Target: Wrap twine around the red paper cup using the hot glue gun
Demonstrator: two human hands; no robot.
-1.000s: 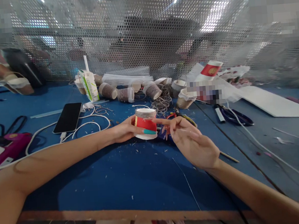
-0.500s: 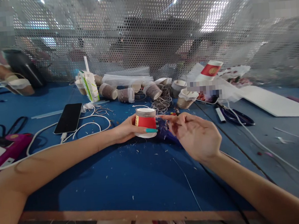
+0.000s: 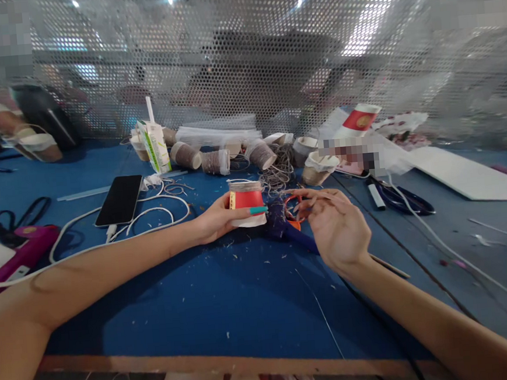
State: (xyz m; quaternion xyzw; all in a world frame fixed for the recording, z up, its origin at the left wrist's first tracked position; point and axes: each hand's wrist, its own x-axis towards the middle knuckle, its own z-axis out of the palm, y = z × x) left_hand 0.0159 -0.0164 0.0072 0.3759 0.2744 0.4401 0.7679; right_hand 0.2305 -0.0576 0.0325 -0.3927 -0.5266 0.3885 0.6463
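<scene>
My left hand (image 3: pixel 215 217) is wrapped round a red and white paper cup (image 3: pixel 246 201), thumb across its front. Grey-brown twine (image 3: pixel 245 186) circles the cup near its upper edge. To the right, my right hand (image 3: pixel 337 221) hovers palm inward, fingers loosely bent and apart, not touching the cup. No held thing shows between those fingers; a thin strand there would be too fine to make out. Below and behind its fingertips lie a dark blue glue gun (image 3: pixel 299 237) and orange-handled scissors (image 3: pixel 295 223), both partly hidden.
Several twine-wrapped cups (image 3: pixel 215 162) and a tangle of twine (image 3: pixel 280 167) lie behind. A phone (image 3: pixel 120 200) with a white cable, a drink carton (image 3: pixel 156 148) and a magenta glue gun (image 3: pixel 30 248) are leftward. Rightward are a white board (image 3: pixel 471 173) and another red-white cup (image 3: pixel 359 118).
My right hand has drawn back to the right from the cup's rim, its index finger now more bent. The cup in my left hand has tilted slightly, its opening hardly visible now.
</scene>
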